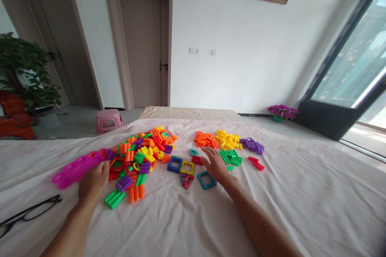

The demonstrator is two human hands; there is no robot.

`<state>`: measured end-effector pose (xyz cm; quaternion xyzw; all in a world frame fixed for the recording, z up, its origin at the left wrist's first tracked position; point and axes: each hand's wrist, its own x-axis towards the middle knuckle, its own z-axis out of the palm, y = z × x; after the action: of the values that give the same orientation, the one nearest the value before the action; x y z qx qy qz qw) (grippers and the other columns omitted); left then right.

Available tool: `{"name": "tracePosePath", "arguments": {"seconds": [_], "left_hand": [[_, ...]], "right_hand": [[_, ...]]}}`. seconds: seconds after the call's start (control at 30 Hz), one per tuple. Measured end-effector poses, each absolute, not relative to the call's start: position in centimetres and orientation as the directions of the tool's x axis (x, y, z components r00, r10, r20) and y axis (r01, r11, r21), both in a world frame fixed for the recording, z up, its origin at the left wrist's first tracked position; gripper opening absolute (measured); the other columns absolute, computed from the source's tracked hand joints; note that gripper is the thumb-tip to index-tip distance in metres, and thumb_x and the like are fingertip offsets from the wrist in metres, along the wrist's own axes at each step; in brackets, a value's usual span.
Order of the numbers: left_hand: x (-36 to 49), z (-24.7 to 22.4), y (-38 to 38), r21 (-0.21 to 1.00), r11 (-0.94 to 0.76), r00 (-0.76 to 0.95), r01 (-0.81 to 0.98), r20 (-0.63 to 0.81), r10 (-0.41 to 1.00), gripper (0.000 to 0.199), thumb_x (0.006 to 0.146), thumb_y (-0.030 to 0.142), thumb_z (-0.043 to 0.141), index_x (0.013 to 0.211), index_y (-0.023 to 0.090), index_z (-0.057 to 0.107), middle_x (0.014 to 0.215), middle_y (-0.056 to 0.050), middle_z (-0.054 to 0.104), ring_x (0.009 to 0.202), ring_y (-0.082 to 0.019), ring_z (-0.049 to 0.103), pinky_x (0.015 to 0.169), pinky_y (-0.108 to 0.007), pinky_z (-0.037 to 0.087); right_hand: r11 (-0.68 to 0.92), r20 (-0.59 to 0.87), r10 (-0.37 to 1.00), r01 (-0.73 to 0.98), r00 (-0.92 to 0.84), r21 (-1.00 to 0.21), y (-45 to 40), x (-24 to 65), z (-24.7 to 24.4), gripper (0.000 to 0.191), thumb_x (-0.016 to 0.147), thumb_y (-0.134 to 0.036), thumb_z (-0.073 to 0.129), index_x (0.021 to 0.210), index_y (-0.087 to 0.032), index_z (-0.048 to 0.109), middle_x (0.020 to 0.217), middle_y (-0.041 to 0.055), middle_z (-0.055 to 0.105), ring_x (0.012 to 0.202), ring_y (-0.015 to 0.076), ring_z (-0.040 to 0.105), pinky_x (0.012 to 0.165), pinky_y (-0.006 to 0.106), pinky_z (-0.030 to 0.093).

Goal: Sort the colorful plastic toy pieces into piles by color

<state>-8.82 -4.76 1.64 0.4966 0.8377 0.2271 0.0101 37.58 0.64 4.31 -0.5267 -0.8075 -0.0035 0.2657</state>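
My left hand (pixel 94 180) is closed at the near left edge of a mixed pile of plastic blocks (pixel 147 152), beside a magenta scalloped tray (pixel 79 168). Its fingertips are hidden, close to a red square frame tile (pixel 117 164). My right hand (pixel 216 165) has its fingers stretched out over the sheet. Near its thumb lies a red block (pixel 197 160). A teal square frame tile (pixel 207 180) sits just below that hand, and green blocks (pixel 230 156) lie right beside it. Between the hands are a blue square tile (pixel 174 170) and a yellow one (pixel 192 163).
Grouped by colour at the back are orange (pixel 206 139), yellow (pixel 227 140) and purple blocks (pixel 252 145). Two red blocks (pixel 256 163) lie to the right. Black eyeglasses (pixel 30 211) rest on the wrinkled sheet at left. Beyond the table stands a pink stool (pixel 109 120).
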Motion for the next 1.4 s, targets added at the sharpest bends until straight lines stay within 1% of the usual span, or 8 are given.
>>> {"name": "tracePosePath", "arguments": {"seconds": [0.1,0.23,0.4,0.53,0.73,0.87,1.1,1.4], "left_hand": [[-9.0,1.4,-4.7,0.405,0.400,-0.508,0.822,0.203,0.837,0.058,0.097,0.045,0.018,0.111,0.018,0.068,0.110,-0.016,0.074,0.095,-0.029,0.067,0.074,-0.034,0.043],[-9.0,1.4,-4.6,0.420,0.389,-0.508,0.820,0.218,0.833,0.057,0.098,0.045,0.021,0.114,0.018,0.068,0.111,-0.016,0.074,0.095,-0.029,0.067,0.074,-0.034,0.042],[-8.6,1.8,-4.8,0.413,0.387,-0.508,0.824,0.236,0.828,0.055,0.098,0.043,0.023,0.114,0.017,0.069,0.110,-0.015,0.075,0.097,-0.028,0.067,0.074,-0.034,0.042],[-8.4,2.1,-5.0,0.413,0.390,-0.510,0.823,0.235,0.828,0.055,0.098,0.041,0.024,0.115,0.016,0.069,0.111,-0.015,0.074,0.097,-0.028,0.068,0.075,-0.034,0.043],[-8.3,2.2,-5.0,0.408,0.381,-0.502,0.830,0.246,0.829,0.054,0.098,0.040,0.024,0.114,0.017,0.070,0.110,-0.015,0.075,0.096,-0.027,0.067,0.076,-0.033,0.043],[-8.5,2.1,-5.0,0.418,0.392,-0.508,0.819,0.214,0.834,0.056,0.098,0.043,0.023,0.117,0.017,0.069,0.113,-0.015,0.074,0.097,-0.028,0.067,0.076,-0.034,0.043],[-9.0,1.4,-4.8,0.429,0.393,-0.508,0.813,0.192,0.840,0.060,0.098,0.047,0.019,0.115,0.018,0.068,0.113,-0.016,0.073,0.098,-0.030,0.066,0.076,-0.036,0.043],[-9.0,1.5,-4.8,0.426,0.409,-0.518,0.807,0.179,0.837,0.061,0.097,0.047,0.018,0.118,0.018,0.067,0.114,-0.016,0.073,0.098,-0.031,0.067,0.077,-0.036,0.043]], "right_hand": [[0.495,0.331,0.853,0.828,-0.404,-0.265,1.0,35.1,4.1,0.053,0.100,-0.041,0.044,0.147,-0.016,0.045,0.151,0.0140,0.046,0.139,0.0249,0.040,0.115,0.040,0.032],[0.519,0.242,0.853,0.805,-0.463,-0.288,1.5,32.9,3.6,0.048,0.102,-0.038,0.041,0.143,-0.014,0.050,0.148,0.0158,0.049,0.139,0.0239,0.042,0.116,0.039,0.032],[0.558,0.295,0.829,0.748,-0.476,-0.359,-0.5,30.6,3.3,0.047,0.102,-0.038,0.041,0.142,-0.014,0.050,0.145,0.0144,0.051,0.134,0.0229,0.046,0.113,0.037,0.037],[0.544,0.382,0.819,0.789,-0.427,-0.286,-3.3,28.1,4.6,0.042,0.099,-0.034,0.049,0.139,-0.022,0.053,0.144,0.0115,0.051,0.136,0.0268,0.040,0.114,0.047,0.031],[0.855,0.362,0.519,0.481,-0.775,-0.196,-5.0,21.9,6.5,0.037,0.091,-0.011,0.052,0.125,-0.024,0.060,0.126,0.0042,0.064,0.116,0.0187,0.052,0.098,0.033,0.042],[0.923,0.290,0.383,0.380,-0.877,-0.070,-5.1,18.3,6.5,0.037,0.085,-0.007,0.053,0.119,-0.020,0.059,0.116,0.0042,0.067,0.107,0.0201,0.053,0.090,0.033,0.044],[0.859,0.277,0.456,0.500,-0.846,0.110,-6.7,18.0,6.2,0.009,0.087,-0.018,0.056,0.095,-0.018,0.061,0.099,0.0081,0.061,0.096,0.0243,0.052,0.081,0.038,0.046],[0.743,0.273,0.657,0.664,-0.702,-0.080,-6.4,18.6,5.0,0.030,0.091,-0.037,0.063,0.115,-0.021,0.055,0.115,0.0099,0.059,0.101,0.0248,0.057,0.078,0.037,0.050]]}}
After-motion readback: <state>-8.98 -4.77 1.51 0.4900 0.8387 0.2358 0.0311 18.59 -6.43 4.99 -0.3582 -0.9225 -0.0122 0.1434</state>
